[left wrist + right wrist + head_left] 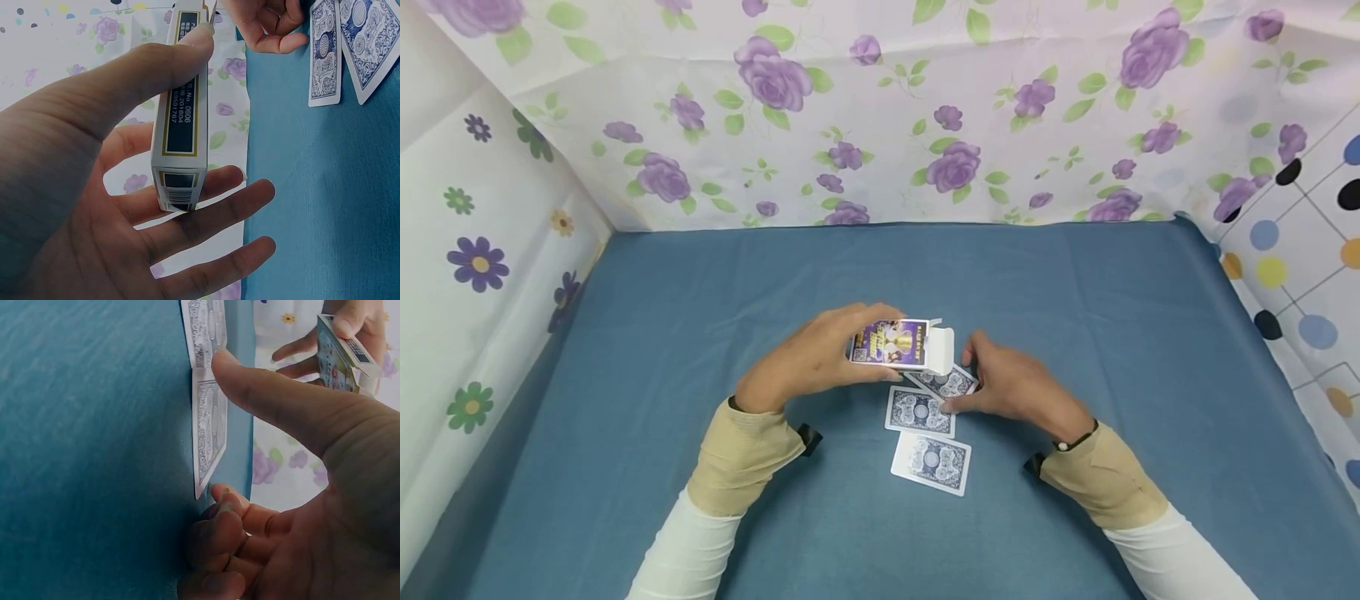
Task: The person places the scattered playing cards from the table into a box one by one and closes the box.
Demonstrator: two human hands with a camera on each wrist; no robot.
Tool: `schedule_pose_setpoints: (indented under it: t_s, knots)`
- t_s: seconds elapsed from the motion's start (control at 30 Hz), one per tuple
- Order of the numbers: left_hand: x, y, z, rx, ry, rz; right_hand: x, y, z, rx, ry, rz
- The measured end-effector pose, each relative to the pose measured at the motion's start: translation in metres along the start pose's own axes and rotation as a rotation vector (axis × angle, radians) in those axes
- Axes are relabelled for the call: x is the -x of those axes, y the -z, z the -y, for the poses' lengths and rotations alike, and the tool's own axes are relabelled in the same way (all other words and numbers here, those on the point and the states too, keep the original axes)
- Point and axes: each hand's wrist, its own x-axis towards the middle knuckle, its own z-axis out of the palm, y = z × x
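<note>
My left hand [816, 354] grips a small playing card box [891, 343] between thumb and fingers, raised over the table. The box has a purple and gold face, and its white end flap [940, 350] hangs open on the right. Under that flap lies a blue-backed playing card [946, 383], partly hidden by the box. Around this card's right end is my right hand [1018, 383], thumb stretched out along one side and the other fingers bent by a corner. In the right wrist view the thumb tip overlaps the edge of the card [211, 425].
Two more blue-backed cards lie face down nearer me, the middle card [919, 412] meeting the upper one and the nearest card [932, 463] just below. A blue cloth [700, 275] covers the table. Behind it hangs a flowered curtain [880, 108].
</note>
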Motion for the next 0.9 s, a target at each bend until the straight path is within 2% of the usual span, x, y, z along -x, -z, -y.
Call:
schedule_pose_setpoints:
  t_s: [0.27,0.57,0.7,0.9]
  knots:
    - [-0.0012,0.0000,-0.0003,0.004,-0.011,-0.002,-0.0003,-0.0013,0.0021,0.011,-0.036,-0.004]
    - [0.0004,0.0015,-0.0002,-0.007,0.009,-0.001,-0.0023,-0.0022,0.0024,-0.036,-0.025,-0.022]
    - [-0.0014,0.0021,0.0010,0.009,0.004,-0.003,-0.0027,-0.0008,0.0014,-0.105,0.022,-0.037]
    - [-0.0032,-0.0028,0.0046,0.017,0.008,0.030,-0.0050,-0.0005,-0.0017,-0.216,0.126,-0.050]
